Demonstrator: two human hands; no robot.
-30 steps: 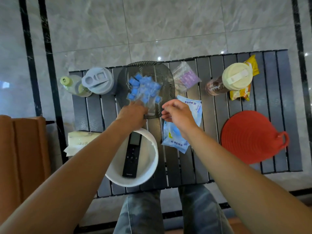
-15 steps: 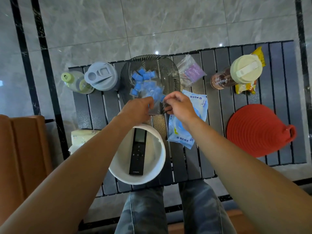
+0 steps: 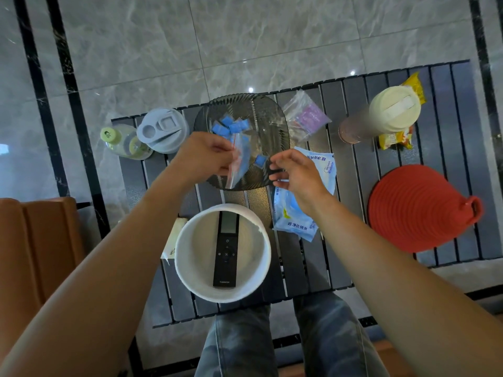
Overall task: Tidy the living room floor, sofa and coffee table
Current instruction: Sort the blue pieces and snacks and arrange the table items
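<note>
Pinching clear zip bag [image 3: 239, 163] by one edge with left hand [image 3: 204, 156], above near half of glass plate [image 3: 281, 123]; letting it hang slack, long axis running from the fingers down toward the body, slightly tilted. Holding right hand [image 3: 298, 174] just right of the bag, fingers loosely curled; cannot tell if gripping or only nearing the stray blue packet [image 3: 260, 160] right off the fingertips, plate-side. Leaving other blue packets [image 3: 230, 126] loose at far-left of plate, beyond the bag. Likely next: taking the stray one with right, clearly nearer, and feeding it leftward into the bag; mouth side unclear from here
</note>
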